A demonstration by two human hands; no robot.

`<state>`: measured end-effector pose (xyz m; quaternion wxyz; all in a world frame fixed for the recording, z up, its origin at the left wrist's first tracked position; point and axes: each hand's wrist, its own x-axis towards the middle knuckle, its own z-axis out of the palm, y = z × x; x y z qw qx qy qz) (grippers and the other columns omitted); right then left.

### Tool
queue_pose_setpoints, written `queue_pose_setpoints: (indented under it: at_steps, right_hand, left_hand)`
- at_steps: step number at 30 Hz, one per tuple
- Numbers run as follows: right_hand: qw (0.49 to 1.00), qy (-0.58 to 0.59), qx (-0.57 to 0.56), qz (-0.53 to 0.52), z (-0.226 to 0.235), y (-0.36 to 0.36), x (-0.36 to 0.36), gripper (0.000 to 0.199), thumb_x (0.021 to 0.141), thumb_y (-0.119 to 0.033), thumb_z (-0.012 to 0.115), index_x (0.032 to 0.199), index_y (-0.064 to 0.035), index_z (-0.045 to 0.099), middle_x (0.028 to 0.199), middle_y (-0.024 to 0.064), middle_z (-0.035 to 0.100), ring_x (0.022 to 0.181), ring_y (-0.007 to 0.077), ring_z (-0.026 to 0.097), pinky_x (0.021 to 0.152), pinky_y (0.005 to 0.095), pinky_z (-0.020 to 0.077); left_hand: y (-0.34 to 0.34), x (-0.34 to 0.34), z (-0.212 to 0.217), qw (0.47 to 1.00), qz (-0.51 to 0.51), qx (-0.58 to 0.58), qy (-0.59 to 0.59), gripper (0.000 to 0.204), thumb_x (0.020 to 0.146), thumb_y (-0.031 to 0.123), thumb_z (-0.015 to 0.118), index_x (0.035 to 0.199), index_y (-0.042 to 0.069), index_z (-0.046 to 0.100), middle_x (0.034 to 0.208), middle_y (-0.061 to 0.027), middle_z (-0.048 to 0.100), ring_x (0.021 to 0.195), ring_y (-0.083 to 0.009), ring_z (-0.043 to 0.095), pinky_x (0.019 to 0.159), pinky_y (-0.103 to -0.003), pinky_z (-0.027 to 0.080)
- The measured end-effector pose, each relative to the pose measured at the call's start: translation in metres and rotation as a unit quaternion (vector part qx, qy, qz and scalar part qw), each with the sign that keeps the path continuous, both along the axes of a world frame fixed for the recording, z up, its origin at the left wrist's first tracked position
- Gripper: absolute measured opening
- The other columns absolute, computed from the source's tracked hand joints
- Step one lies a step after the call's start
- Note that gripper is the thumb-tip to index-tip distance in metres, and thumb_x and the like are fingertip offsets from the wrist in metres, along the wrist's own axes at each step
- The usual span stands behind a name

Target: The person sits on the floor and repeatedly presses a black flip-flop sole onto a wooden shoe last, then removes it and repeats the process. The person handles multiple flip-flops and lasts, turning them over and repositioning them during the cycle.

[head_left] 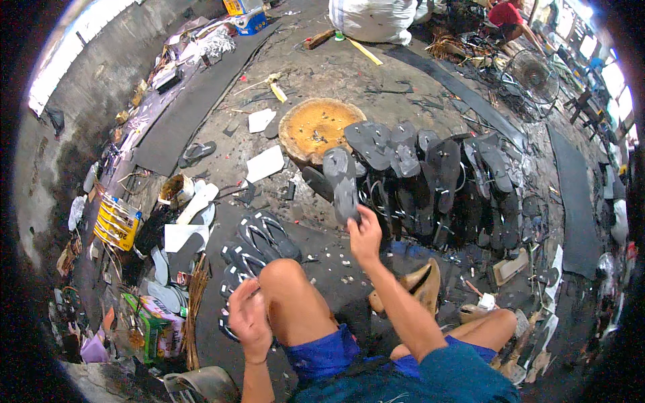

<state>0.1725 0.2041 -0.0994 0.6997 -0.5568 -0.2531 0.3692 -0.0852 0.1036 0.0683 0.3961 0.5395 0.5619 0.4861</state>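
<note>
My right hand (365, 235) is closed on one end of a dark grey sandal (341, 180), which points away from me with its worn sole facing up. The sandal's far end comes close to the round wooden block (310, 127). Beside my bent left knee, my left hand (248, 319) is raised, its slightly blurred fingers loosely apart and holding nothing. Several black flip-flops with straps (265, 232) lie on the floor just beyond that knee. A dense pile of black sandals (443, 174) stretches to the right of the held one.
Wooden foot forms (423, 289) lie near my right forearm. At left are a bundle of thin sticks (196, 309), a green box (151, 329) and a yellow pack (115, 221). A large white sack (373, 20), a fan (531, 74) and another person (505, 13) are farther off.
</note>
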Motion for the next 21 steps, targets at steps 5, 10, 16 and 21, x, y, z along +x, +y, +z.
queue_pose_setpoints:
  at_steps: [5, 10, 16, 21]
  right_hand:
    - [0.956, -0.290, 0.046, -0.021, 0.080, -0.199, -0.038, 0.028, 0.083, -0.004, 0.073, 0.111, -0.0034, 0.066, 0.127, 0.0150, 0.064, 0.114, 0.0280, 0.063, 0.094, 0.0376, 0.0514]
    - [0.960, -0.267, -0.004, 0.085, 0.164, -0.298, 0.004, 0.047, 0.076, -0.020, 0.086, 0.114, -0.0037, 0.064, 0.121, 0.0154, 0.064, 0.115, 0.0317, 0.059, 0.101, 0.0444, 0.0449]
    - [0.929, -0.196, 0.003, 0.313, 0.207, -0.352, 0.029, 0.066, 0.065, -0.011, 0.088, 0.125, -0.0046, 0.064, 0.122, 0.0151, 0.066, 0.108, 0.0300, 0.066, 0.096, 0.0404, 0.0512]
    - [0.902, -0.205, -0.029, 0.379, 0.221, -0.365, 0.025, 0.071, 0.062, -0.008, 0.083, 0.130, -0.0081, 0.064, 0.127, 0.0139, 0.063, 0.114, 0.0320, 0.063, 0.099, 0.0428, 0.0500]
  left_hand:
    - [0.022, 0.110, 0.029, 0.989, -0.128, -0.027, -0.067, 0.050, 0.090, 0.007, 0.071, 0.136, -0.003, 0.051, 0.130, -0.0141, 0.060, 0.120, -0.0202, 0.057, 0.102, -0.032, 0.046]
    - [-0.035, 0.114, 0.040, 0.926, -0.312, -0.170, -0.128, 0.062, 0.085, 0.002, 0.070, 0.140, -0.001, 0.042, 0.107, -0.0051, 0.067, 0.093, -0.0115, 0.063, 0.086, -0.029, 0.053]
    - [-0.107, 0.068, 0.059, 0.789, -0.599, -0.133, -0.033, 0.055, 0.077, 0.006, 0.082, 0.127, -0.002, 0.059, 0.123, -0.0190, 0.068, 0.114, -0.0283, 0.068, 0.096, -0.038, 0.054]
    - [-0.126, 0.052, 0.061, 0.792, -0.594, -0.137, -0.014, 0.038, 0.081, 0.014, 0.078, 0.115, 0.001, 0.068, 0.120, -0.0207, 0.069, 0.115, -0.0345, 0.067, 0.099, -0.044, 0.053]
